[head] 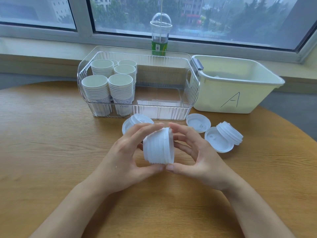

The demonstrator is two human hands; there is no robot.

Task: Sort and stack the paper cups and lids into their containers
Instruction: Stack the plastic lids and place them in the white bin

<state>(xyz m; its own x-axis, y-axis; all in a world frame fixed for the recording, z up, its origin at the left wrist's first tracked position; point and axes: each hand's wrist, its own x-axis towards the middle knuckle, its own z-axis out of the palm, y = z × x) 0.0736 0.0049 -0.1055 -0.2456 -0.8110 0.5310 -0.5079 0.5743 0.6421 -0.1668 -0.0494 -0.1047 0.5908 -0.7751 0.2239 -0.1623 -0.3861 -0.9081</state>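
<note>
Left hand [123,152] and right hand [193,150] squeeze stack of white lids [158,146] from both sides, likely keeping lids lined up.

Soft window [188,16] daylight, curved edges

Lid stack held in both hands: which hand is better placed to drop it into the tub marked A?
Probably the right hand. The tub marked A sits to the right, the clear bin of paper cups lies on the left hand's side, and both hands already grip the lid stack.
</note>
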